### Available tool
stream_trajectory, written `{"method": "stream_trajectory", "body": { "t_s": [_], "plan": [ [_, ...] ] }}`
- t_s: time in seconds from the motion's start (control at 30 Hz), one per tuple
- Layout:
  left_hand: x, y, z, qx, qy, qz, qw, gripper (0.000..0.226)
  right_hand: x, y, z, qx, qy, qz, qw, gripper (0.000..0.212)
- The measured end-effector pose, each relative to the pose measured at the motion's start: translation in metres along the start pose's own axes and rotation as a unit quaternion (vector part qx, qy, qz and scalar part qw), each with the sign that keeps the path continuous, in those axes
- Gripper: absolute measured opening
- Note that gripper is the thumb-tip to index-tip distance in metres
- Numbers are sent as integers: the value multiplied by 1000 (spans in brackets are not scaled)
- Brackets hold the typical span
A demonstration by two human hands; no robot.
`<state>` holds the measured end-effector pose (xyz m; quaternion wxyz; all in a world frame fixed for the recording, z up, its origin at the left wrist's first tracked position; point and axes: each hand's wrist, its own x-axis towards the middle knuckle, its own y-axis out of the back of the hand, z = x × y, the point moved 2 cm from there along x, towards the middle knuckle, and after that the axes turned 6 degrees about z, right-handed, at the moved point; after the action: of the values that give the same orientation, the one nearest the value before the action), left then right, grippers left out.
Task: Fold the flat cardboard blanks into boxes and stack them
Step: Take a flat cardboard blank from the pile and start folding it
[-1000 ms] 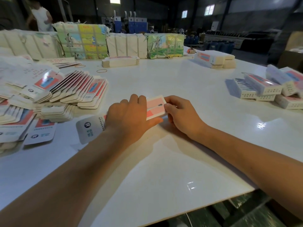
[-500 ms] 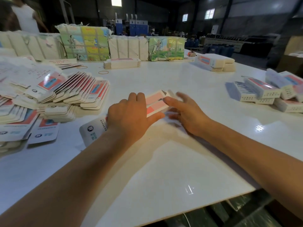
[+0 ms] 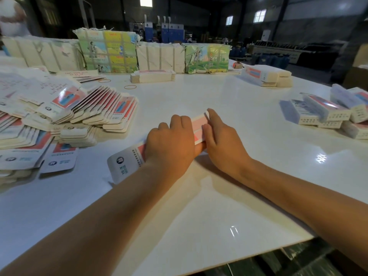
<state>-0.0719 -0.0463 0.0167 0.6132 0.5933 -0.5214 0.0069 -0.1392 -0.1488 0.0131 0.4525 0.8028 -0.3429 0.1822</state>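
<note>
This is a packaging workshop inside a large, dim industrial hall. A broad white tabletop (image 3: 229, 100) carries goods in bulk: to the left of the left hand (image 3: 169, 148) lies a fanned heap of flat printed blanks (image 3: 95, 108), well to the right of the right hand (image 3: 221, 140) a pile of folded boxes (image 3: 328, 114), and far beyond both hands strapped paper-wrapped bundles (image 3: 159, 58). Behind those stand blue machines (image 3: 169, 32), dark high walls and small bright windows (image 3: 259, 15).
</note>
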Motion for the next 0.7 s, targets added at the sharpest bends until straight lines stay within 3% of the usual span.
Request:
{"method": "stream_trajectory", "body": {
  "t_s": [0.1,0.2,0.33,0.53,0.7],
  "plan": [
    [-1,3,5,18,-14,25,999,65,1,1,2,105,-78,19,991,46],
    [-2,11,7,54,-26,39,997,75,2,4,1,169,-89,40,981,17],
    [-2,1,3,24,-8,18,1000,62,0,8,-2,213,-73,36,974,22],
    [-3,2,-4,24,-1,40,999,68,7,11,7,397,-185,15,899,37],
    [-2,1,-7,9,-7,26,1000,70,8,11,11,424,-198,9,884,37]
  ]
}}
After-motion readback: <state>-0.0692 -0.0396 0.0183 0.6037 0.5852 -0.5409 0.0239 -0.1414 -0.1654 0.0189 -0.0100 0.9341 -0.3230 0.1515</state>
